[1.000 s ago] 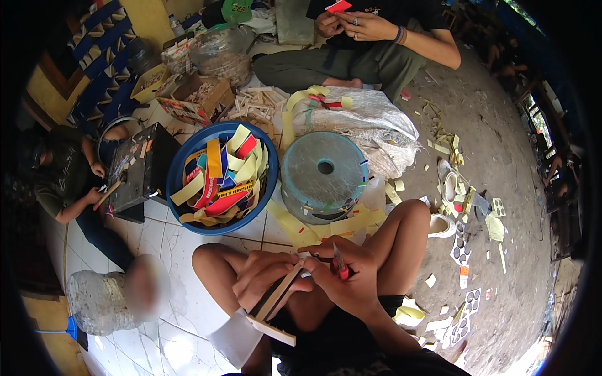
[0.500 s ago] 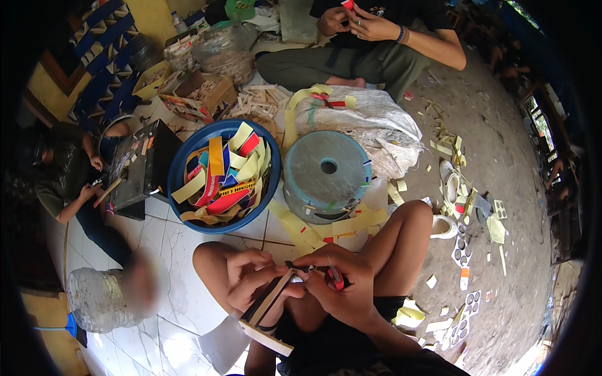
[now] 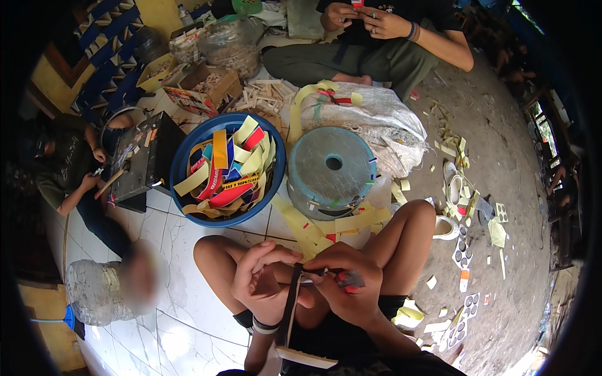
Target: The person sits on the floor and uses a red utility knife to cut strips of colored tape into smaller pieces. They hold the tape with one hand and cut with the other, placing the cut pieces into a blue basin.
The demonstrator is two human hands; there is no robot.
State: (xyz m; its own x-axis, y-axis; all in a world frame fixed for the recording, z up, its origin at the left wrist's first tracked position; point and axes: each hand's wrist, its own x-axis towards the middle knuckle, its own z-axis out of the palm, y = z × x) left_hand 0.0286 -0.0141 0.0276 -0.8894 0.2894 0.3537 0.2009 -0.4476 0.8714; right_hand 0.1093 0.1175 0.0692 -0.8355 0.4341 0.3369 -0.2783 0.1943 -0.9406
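Observation:
Between my hands, above my lap, a long narrow wooden piece (image 3: 289,307) with a dark face stands tilted. A pale crosspiece (image 3: 307,358) is at its lower end, near my body. My left hand (image 3: 263,285) holds the piece from the left, fingers arched near its upper end and thumb beside the strip. Closed around a red-and-dark-handled tool (image 3: 351,288), my right hand (image 3: 354,276) has its thumb and finger at the upper end of the piece. The tool's tip is hidden, so its kind is unclear.
Beyond my knees are a blue basin (image 3: 177,200) of coloured strips and an upturned round tub (image 3: 332,178). A white sack (image 3: 382,119), wood bits and boxes lie behind. Scraps and shoes (image 3: 446,228) are on the right. Co-workers sit ahead and at the left.
The wooden piece has swung more upright, its lower end moving right. My left fingers have spread and lifted a little; the right hand has turned. The co-worker ahead has shifted their hands.

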